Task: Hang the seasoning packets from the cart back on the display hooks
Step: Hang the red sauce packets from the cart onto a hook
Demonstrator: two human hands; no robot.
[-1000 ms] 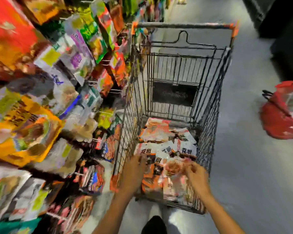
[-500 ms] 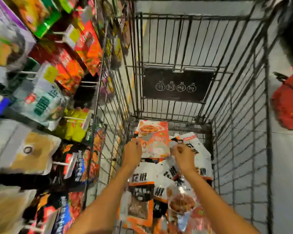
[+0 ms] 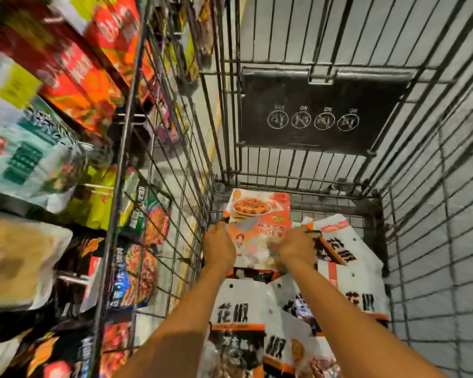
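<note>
Seasoning packets [image 3: 347, 282] lie heaped on the bottom of the wire cart [image 3: 426, 227]. Most are white with black characters and orange bands, and they overlap one another. At the far end of the heap I see an orange packet [image 3: 260, 214] printed with a plate of food, its far edge close to the cart's end wall.

My left hand [image 3: 219, 249] grips that packet's left edge with the fingers curled round it, knuckles just beside the cart's left wire wall. My right hand [image 3: 295, 248] is curled on the packet's right edge with the thumb on the printed face. Blur hides its fingertips, which sit where the orange packet meets a white one. Both forearms extend down into the cart from the near side.

A black placard [image 3: 320, 110] with four round white symbols hangs on the cart's far wall above the heap. Outside the left wall a display rack [image 3: 74, 77] carries blurred hanging packets in red, green, yellow and white on metal hooks [image 3: 73, 279]. Grey floor [image 3: 284, 28] shows through the wires.
</note>
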